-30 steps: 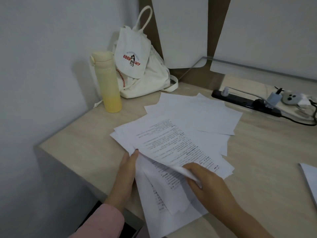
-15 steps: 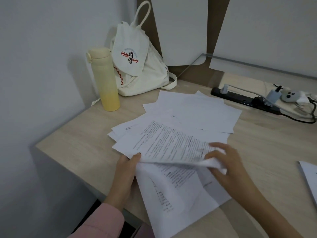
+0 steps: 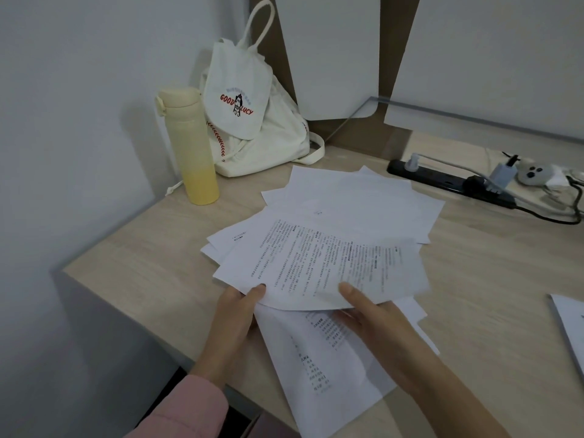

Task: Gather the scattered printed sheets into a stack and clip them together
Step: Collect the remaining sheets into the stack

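Several white printed sheets lie fanned out on the light wooden desk (image 3: 132, 279). A lifted printed sheet (image 3: 319, 263) is held above the pile, its near edge curled up. My left hand (image 3: 235, 314) pinches its near left corner. My right hand (image 3: 373, 314) grips its near right edge, thumb on top and fingers underneath. More blank-looking sheets (image 3: 363, 200) spread behind it. Another printed sheet (image 3: 319, 368) lies under my hands and overhangs the desk's front edge. No clip is visible.
A yellow bottle (image 3: 192, 147) and a white canvas bag (image 3: 252, 121) stand at the back left by the wall. A black power strip (image 3: 442, 178) with plugs and cables runs along the back right. Another paper's corner (image 3: 568, 327) shows at the right edge.
My right hand has swung the top printed sheet up and to the right, then shifted its grip back toward the middle of the near edge. My left hand has stayed at the left corner.
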Demonstrator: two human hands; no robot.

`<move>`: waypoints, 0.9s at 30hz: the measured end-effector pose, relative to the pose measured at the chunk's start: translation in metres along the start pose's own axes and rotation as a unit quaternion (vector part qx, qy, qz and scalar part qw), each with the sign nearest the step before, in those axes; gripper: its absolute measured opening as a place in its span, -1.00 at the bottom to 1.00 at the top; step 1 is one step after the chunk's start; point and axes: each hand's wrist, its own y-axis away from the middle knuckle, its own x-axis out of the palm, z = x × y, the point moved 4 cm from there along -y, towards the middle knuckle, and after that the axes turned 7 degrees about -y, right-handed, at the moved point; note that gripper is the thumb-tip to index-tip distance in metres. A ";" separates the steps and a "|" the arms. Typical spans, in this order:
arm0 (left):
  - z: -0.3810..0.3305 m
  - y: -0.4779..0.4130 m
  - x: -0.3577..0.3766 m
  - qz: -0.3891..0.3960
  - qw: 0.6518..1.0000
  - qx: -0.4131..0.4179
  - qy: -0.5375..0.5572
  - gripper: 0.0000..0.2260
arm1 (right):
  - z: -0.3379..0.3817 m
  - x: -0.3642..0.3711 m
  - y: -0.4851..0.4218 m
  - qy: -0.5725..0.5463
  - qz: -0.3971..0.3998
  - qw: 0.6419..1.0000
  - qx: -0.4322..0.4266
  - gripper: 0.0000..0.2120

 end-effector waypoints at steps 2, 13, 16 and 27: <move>-0.002 0.001 0.001 0.008 1.000 0.000 0.009 -0.80 | -0.002 -0.002 -0.011 -0.037 -0.053 0.998 -0.001 -0.61; -0.009 -0.008 0.001 0.026 0.996 -0.049 0.076 -0.85 | 0.075 -0.095 -0.044 0.186 -0.279 0.942 0.032 -0.91; -0.006 -0.007 -0.001 0.022 0.999 -0.029 0.032 -0.83 | 0.090 -0.090 -0.054 0.296 -0.260 0.919 0.024 -0.83; -0.010 -0.004 -0.010 0.026 0.999 0.009 -0.015 -0.81 | 0.060 -0.012 -0.090 0.437 -0.070 0.897 -0.007 -0.74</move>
